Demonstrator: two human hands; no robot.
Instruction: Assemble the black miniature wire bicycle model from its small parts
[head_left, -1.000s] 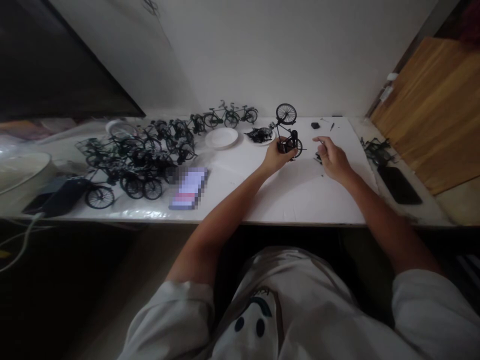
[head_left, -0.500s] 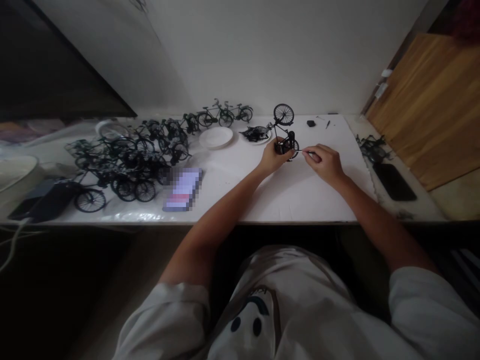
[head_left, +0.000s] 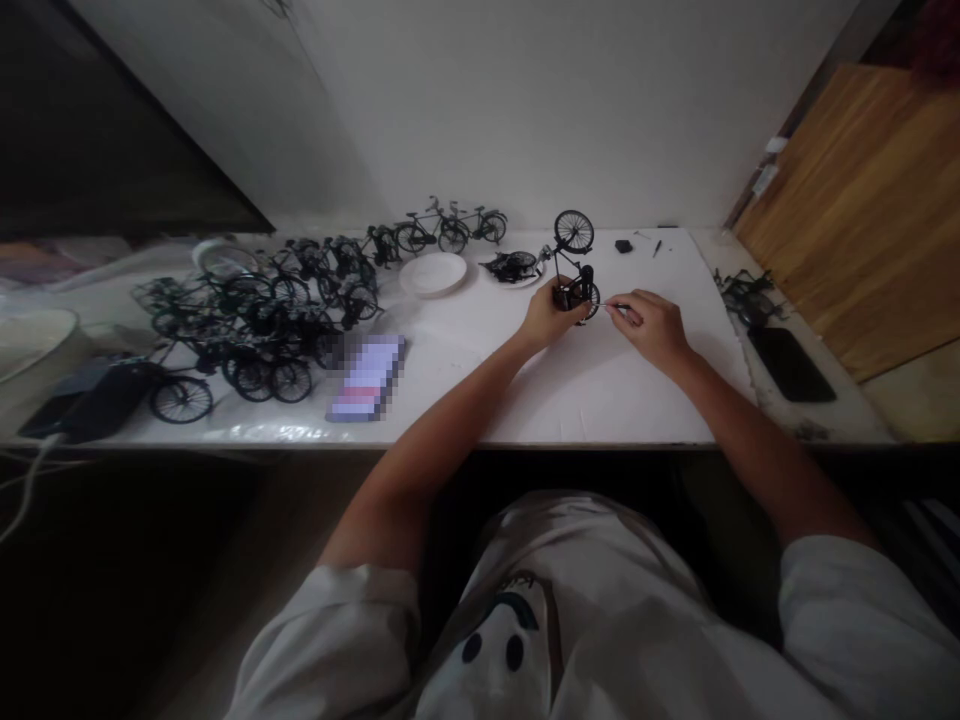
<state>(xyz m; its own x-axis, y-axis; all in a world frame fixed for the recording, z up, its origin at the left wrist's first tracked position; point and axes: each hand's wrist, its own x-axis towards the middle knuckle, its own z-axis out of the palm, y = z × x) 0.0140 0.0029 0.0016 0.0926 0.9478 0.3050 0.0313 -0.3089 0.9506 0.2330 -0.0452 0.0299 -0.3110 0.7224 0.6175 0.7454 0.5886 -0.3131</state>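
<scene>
A small black model bicycle (head_left: 573, 262) is held up on end above the white table, one wheel high and the other low. My left hand (head_left: 549, 318) is closed around its lower part, near the lower wheel. In my right hand (head_left: 652, 322) a thin screwdriver (head_left: 619, 306) is pinched between the fingers, its slim shaft pointing left at the lower wheel. Whether the tip touches the bicycle is too small to tell. Just behind my left hand, black bicycle parts (head_left: 511, 266) lie on a small white plate.
Many model bicycles (head_left: 255, 310) crowd the left of the table (head_left: 585, 420). A lit phone (head_left: 366, 378) lies before them, with a white plate (head_left: 433, 274) behind. A black block (head_left: 622, 246) sits at the back right. A dark phone (head_left: 792, 364) lies at the right.
The bicycle has shifted slightly to the right in my left hand and turned a little. My right hand stays nearly in place with the screwdriver.
</scene>
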